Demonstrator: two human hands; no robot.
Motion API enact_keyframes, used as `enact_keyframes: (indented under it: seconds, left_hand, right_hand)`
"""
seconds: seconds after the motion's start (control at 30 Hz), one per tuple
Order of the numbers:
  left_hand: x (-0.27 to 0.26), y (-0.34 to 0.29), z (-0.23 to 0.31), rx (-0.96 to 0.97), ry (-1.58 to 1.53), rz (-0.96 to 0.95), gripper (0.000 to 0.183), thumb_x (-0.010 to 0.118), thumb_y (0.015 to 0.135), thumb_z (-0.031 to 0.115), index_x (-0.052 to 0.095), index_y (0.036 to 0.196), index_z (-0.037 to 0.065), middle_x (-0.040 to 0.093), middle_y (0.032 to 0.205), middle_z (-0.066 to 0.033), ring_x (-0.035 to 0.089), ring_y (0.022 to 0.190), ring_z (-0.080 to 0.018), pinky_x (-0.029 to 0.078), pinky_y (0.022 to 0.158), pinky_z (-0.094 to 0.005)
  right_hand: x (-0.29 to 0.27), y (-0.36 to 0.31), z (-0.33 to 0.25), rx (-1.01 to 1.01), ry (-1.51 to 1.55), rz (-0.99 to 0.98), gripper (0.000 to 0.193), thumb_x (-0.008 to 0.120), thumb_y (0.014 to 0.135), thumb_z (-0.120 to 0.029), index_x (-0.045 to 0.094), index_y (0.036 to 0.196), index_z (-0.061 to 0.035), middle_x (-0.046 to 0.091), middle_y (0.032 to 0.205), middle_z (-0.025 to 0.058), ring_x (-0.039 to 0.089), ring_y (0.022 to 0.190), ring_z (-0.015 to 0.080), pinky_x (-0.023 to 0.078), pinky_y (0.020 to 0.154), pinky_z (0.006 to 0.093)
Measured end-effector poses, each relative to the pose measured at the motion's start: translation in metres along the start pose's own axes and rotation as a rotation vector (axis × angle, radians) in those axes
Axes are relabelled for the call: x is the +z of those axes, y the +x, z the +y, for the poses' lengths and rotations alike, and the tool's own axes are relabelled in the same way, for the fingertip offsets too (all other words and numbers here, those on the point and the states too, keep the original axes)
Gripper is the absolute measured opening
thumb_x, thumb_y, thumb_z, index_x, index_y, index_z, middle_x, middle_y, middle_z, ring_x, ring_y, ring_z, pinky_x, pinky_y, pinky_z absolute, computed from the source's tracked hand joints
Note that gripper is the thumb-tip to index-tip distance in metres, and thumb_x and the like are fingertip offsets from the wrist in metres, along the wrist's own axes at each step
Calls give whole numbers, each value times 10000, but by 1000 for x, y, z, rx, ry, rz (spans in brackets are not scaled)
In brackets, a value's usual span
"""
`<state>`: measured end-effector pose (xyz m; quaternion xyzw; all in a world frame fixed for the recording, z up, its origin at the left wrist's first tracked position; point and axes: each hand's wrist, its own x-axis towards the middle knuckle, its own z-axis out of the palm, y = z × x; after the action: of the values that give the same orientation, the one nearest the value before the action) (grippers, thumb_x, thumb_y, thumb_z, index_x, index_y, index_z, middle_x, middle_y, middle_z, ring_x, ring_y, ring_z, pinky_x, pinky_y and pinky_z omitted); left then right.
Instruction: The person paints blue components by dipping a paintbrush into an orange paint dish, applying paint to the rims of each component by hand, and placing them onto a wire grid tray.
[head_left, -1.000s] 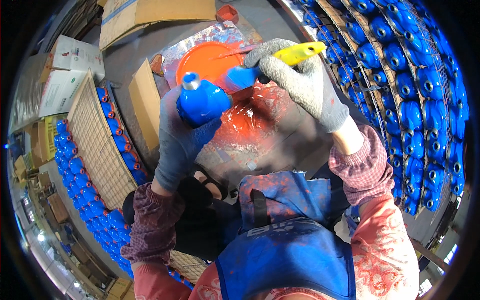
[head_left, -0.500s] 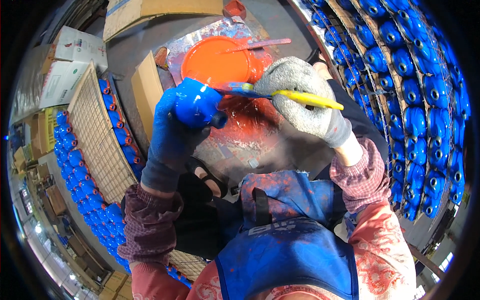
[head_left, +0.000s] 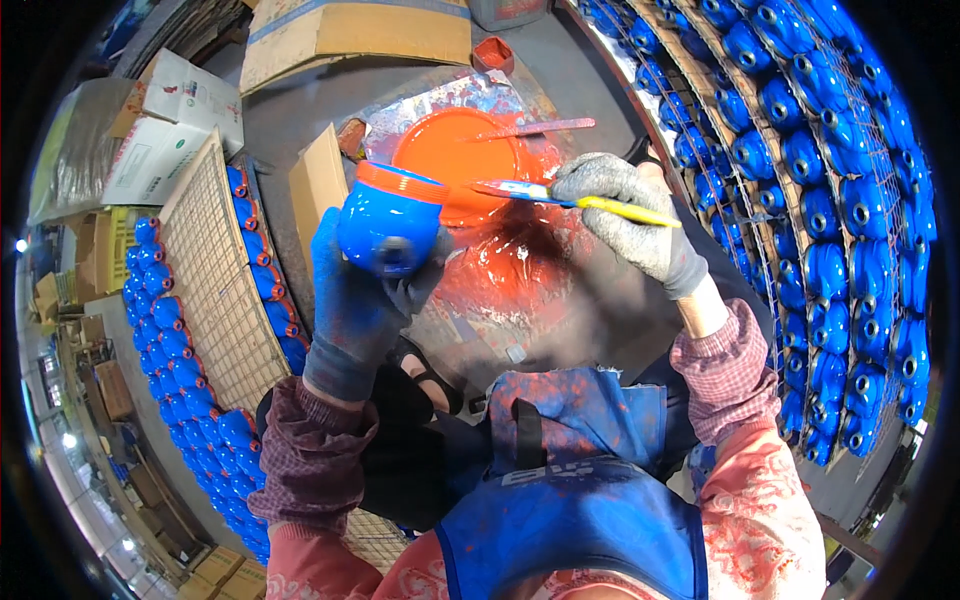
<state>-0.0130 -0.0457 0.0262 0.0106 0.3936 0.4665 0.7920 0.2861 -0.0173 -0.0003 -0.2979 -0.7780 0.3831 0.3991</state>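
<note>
My left hand (head_left: 352,300), in a blue-stained glove, is closed around a round blue metal housing (head_left: 385,228) from below. An orange band (head_left: 402,184) runs round its upper rim, and a short round port faces me. In a pale, speckled glove, my right hand (head_left: 618,205) grips a paintbrush (head_left: 628,210) by its yellow handle. The brush's blue-smeared shaft points left, its reddish bristles a little right of the housing's rim and apart from it. Beyond both hands sits a round container of orange paint (head_left: 425,140), with a paint-smeared stick (head_left: 545,127) across its edge.
Paint-spattered sheeting (head_left: 400,115) lies under the container. Wire racks (head_left: 735,180) on the right hold many blue housings. More orange-rimmed blue housings (head_left: 190,375) stand at left beside a mesh panel (head_left: 210,270). Cardboard (head_left: 360,35) lies at the far side; a flap (head_left: 318,180) stands behind my left hand.
The housing has turned in my left hand, bringing its orange rim into view and its port toward me. The brush has drawn back to the right, off the housing. The whole view has shifted slightly.
</note>
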Motion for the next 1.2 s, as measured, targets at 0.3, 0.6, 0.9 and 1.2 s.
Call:
enact_keyframes:
  seconds: [0.3,0.6,0.9,1.2]
  left_hand:
    - [-15,7,-10,1119,1787,42,567,815,604,185,587,1117,107,587,1010,-121,566,921,-340,467,792,-447]
    - [-5,1,-13,911,2078,-51,600,812,595,94,596,1155,99,596,1040,-140,552,984,-335,447,857,-410]
    - [-19,12,-8,556,1327,-127,425,755,765,221,597,1124,60,615,937,-81,599,893,-199,489,782,-328]
    - [-11,7,1,167,661,-207,424,533,926,324,561,1219,19,615,1017,-55,605,890,-148,504,783,-272]
  right_hand:
    - [1,89,-12,408,74,60,388,598,890,-369,666,953,8,663,891,58,607,841,144,477,790,306]
    - [14,100,-11,333,-76,-266,329,653,893,-327,664,996,-14,671,876,61,606,818,122,491,810,303]
    - [14,65,-10,161,44,-89,240,619,898,-257,666,980,-37,674,922,95,631,854,187,499,785,320]
    - [5,34,-13,171,145,166,188,637,870,-124,667,1025,-22,664,1012,83,605,962,176,473,872,311]
